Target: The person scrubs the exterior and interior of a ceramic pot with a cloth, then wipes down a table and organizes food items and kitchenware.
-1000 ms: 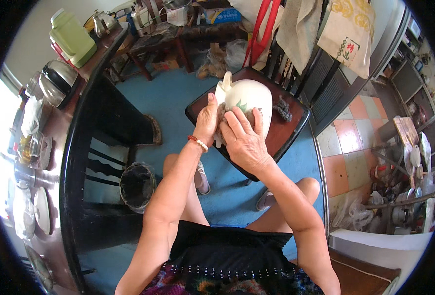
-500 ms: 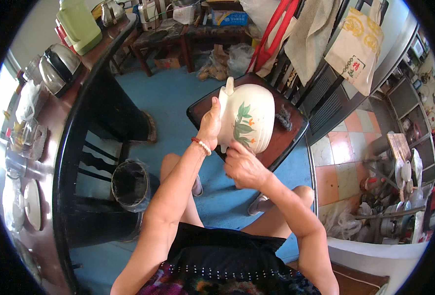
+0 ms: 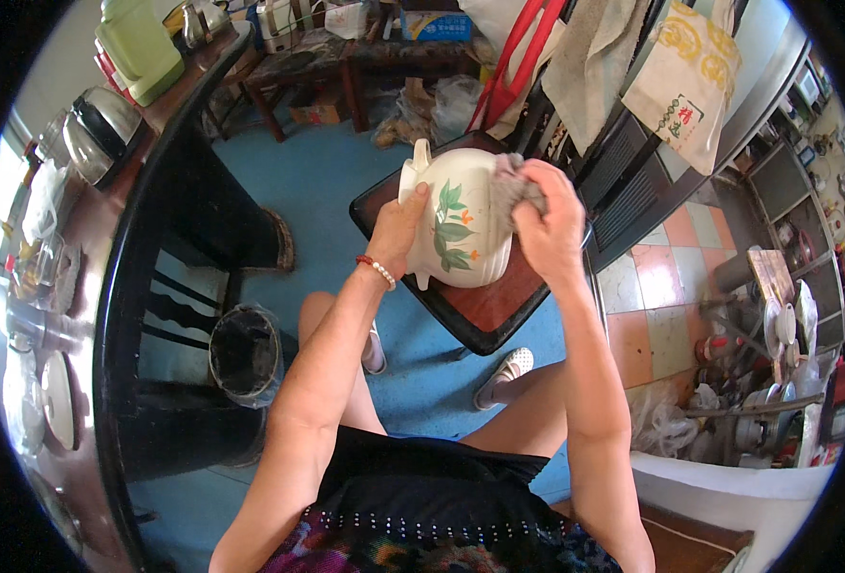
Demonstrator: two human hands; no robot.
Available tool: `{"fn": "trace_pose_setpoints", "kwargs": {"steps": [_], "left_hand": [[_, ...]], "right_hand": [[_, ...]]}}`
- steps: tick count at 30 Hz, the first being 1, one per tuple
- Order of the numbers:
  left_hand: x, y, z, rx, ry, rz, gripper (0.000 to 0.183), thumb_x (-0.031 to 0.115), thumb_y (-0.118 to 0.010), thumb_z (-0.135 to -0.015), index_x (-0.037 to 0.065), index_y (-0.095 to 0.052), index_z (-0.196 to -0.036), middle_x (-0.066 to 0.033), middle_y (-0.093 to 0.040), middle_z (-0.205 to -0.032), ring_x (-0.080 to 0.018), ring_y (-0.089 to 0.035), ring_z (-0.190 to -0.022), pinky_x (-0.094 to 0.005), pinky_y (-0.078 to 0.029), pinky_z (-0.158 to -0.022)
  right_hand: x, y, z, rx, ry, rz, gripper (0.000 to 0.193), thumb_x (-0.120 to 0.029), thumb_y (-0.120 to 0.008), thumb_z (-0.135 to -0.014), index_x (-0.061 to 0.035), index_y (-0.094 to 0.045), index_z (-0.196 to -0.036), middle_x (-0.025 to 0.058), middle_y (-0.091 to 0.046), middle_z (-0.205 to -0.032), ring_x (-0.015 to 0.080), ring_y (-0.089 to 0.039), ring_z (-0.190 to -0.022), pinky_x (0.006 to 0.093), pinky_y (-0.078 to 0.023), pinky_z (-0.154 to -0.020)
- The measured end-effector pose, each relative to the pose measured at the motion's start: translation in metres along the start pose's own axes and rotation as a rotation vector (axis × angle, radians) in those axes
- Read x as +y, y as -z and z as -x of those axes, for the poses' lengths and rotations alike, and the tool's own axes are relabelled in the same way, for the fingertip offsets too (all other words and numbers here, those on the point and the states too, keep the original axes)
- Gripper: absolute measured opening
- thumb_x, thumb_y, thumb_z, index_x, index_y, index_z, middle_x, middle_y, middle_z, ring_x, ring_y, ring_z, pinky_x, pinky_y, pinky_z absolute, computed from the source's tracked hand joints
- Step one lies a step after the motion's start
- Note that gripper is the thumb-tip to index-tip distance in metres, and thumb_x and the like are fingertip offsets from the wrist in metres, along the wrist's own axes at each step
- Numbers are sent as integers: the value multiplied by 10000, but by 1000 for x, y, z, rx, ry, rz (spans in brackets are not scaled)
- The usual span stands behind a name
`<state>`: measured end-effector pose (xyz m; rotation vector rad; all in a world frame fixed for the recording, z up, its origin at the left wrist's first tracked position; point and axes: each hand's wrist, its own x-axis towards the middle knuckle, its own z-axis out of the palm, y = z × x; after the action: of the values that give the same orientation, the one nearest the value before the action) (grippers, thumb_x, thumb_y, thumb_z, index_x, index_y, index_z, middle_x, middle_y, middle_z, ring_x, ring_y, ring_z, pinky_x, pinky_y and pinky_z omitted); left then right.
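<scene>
Our right hand (image 3: 551, 229) has moved from the pot's near side to its base end, fingers and thumb now pinching a blurred grey wad (image 3: 518, 196) against it. Our left hand (image 3: 396, 237) grips the rim, thumb outside; we cannot see its other fingertips. We have the cream pot (image 3: 465, 215) tipped sideways above the chair seat (image 3: 485, 315), mouth toward the left corner. Bare seat remains at the front corner, with open blue floor (image 3: 422, 392) beyond.

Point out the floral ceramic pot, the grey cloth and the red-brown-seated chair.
Floral ceramic pot (image 3: 461, 222), head view: painted side wall.
Grey cloth (image 3: 511, 194), head view: bunched middle.
Red-brown-seated chair (image 3: 492, 308), head view: bare part of seat.
</scene>
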<state>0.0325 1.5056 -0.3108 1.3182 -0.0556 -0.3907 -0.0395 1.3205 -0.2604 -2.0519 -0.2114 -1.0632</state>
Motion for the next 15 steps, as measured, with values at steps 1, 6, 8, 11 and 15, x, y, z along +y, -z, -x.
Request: {"fn": "trace_pose_setpoints", "kwargs": {"steps": [1, 6, 8, 11, 15], "left_hand": [[0, -2, -2, -2, -7, -13, 575, 523, -585, -869, 5, -600, -1118, -92, -640, -1047, -173, -600, -933, -339, -485, -817], [-1, 13, -16, 42, -8, -25, 531, 474, -603, -879, -16, -613, -1083, -81, -647, -997, -157, -596, -868, -299, -476, -778], [-2, 23, -26, 24, 22, 43, 507, 468, -616, -872, -7, -626, -1049, -74, -657, -984, -148, -600, -864, -289, -477, -772], [1, 33, -38, 37, 59, 45, 487, 455, -612, -879, -7, -635, -1032, -75, -664, -972, -146, -608, -854, -288, -480, -772], [12, 39, -30, -13, 100, 8, 419, 407, -566, -917, 5, -637, -1009, -77, -671, -939, -152, -634, -803, -301, -511, -748]], "right_hand": [[7, -12, 6, -26, 74, 102, 305, 7, -543, -644, -24, -602, -942, 134, -600, -1060, 339, -546, -963, 384, -441, -856], [-3, -28, 64, -148, 387, 255, 241, -24, -593, -636, -66, -603, -872, 87, -567, -966, 286, -525, -908, 417, -408, -798], [15, -21, 100, -269, 275, 146, 213, -8, -583, -621, -54, -588, -830, 99, -564, -951, 309, -526, -892, 397, -418, -783], [59, -20, 137, -127, 17, 137, 223, 7, -575, -605, -49, -576, -820, 115, -562, -956, 334, -521, -883, 383, -423, -780], [92, -12, 125, -407, -212, 336, 322, -80, -590, -661, -26, -606, -978, 173, -568, -1108, 357, -526, -1065, 431, -445, -841]]}}
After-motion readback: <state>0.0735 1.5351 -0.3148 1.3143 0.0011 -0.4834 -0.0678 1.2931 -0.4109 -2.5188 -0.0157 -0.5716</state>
